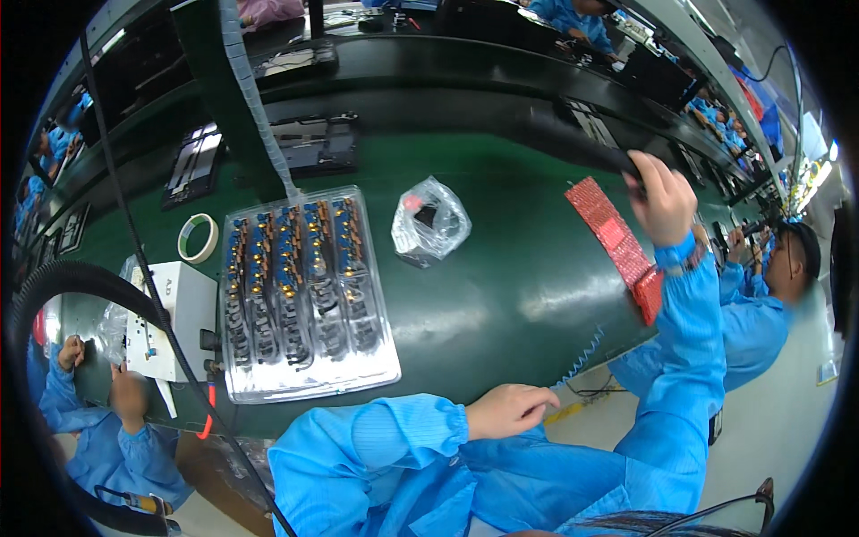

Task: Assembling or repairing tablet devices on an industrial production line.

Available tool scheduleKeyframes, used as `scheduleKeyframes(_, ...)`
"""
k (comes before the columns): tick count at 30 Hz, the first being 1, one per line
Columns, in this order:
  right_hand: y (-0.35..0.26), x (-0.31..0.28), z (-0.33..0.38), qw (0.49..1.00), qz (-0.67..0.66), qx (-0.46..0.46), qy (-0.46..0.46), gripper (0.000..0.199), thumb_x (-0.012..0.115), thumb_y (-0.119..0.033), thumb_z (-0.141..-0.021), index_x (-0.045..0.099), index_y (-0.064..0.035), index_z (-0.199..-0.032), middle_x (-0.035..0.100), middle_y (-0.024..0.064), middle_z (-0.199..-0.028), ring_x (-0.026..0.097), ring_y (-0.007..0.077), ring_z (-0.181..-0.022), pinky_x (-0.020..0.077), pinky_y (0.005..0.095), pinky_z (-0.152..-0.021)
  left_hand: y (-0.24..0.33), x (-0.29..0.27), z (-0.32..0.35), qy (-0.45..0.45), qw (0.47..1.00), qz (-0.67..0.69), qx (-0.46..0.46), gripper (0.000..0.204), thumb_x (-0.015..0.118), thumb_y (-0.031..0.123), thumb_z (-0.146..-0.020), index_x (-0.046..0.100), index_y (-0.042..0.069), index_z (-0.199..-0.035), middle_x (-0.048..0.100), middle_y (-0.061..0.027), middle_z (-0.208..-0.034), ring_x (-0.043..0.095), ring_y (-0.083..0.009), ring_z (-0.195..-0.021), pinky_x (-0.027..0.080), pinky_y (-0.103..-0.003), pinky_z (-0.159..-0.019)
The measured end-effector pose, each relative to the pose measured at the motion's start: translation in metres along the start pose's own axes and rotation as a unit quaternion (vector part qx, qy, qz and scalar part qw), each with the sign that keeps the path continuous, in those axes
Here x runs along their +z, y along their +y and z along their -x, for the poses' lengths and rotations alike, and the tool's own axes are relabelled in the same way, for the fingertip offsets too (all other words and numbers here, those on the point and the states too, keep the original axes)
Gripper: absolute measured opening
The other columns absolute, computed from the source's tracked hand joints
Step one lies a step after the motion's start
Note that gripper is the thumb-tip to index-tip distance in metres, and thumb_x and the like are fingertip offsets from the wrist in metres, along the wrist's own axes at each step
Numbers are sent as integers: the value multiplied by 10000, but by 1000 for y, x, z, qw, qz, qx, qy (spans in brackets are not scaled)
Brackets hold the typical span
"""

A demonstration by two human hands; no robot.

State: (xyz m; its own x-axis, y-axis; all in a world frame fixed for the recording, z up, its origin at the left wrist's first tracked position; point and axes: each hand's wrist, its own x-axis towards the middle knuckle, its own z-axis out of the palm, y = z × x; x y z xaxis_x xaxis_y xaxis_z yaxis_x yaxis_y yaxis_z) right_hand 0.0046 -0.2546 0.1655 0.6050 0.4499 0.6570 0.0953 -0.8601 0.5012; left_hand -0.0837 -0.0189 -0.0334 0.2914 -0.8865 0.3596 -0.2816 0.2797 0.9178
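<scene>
My right hand (662, 197) is raised over the right part of the green table, its fingers closed on one end of a long black part (573, 139). That part reaches away to the left and is smeared by motion, so its exact kind cannot be told. My left hand (510, 412) rests by the table's near edge, fingers loosely bent and a little apart, with nothing visible in them. Below the right hand lies a strip of red bubble wrap (613, 237). A crumpled clear plastic bag (429, 221) with something dark inside sits mid-table.
A clear tray (389, 371) of small parts in rows stands left, beside a tape roll (197, 238) and a white box (183, 309). A post (255, 98) rises behind the tray. Black panels (313, 143) lie farther back. Co-workers sit left and right (752, 313).
</scene>
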Motion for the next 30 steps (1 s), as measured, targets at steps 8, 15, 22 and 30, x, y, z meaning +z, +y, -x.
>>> scheduleKeyframes(8, -51, -88, 95, 989, 72, -61, -110, 298, 555, -59, -747, 567, 33, -1030, 613, 101, -867, 541, 140, -588, 389, 274, -485, 21, 4, 16, 65, 995, -28, 70, 183, 487, 47, -793, 581, 59, -949, 601, -101, -803, 575, -263, -697, 461, -354, -617)
scheduleKeyframes(15, -134, -82, 126, 976, -173, -111, -65, 338, 631, -156, -694, 601, -248, -1018, 603, 115, -838, 491, 77, -473, 318, 210, -419, 73, -25, 55, 87, 971, -172, 143, 224, 549, 28, -682, 617, 63, -892, 564, -60, -695, 545, -221, -605, 440, -320, -558)
scheduleKeyframes(22, -235, -24, 112, 961, -264, -83, -14, 487, 563, -130, -677, 560, -212, -1158, 321, -39, -587, 338, 70, -427, 291, 206, -394, 81, -28, 93, 324, 922, -211, -10, 230, 456, -87, -653, 620, 21, -772, 569, -61, -592, 530, -181, -507, 418, -282, -500)
scheduleKeyframes(30, -184, -20, 128, 925, -346, 140, -71, 364, 680, -132, -665, 581, -61, -1008, 621, 68, -831, 566, 195, -529, 438, 304, -458, 67, -24, 111, 355, 868, -328, -114, 181, 569, -13, -700, 606, 33, -872, 597, -94, -769, 569, -253, -680, 454, -330, -596)
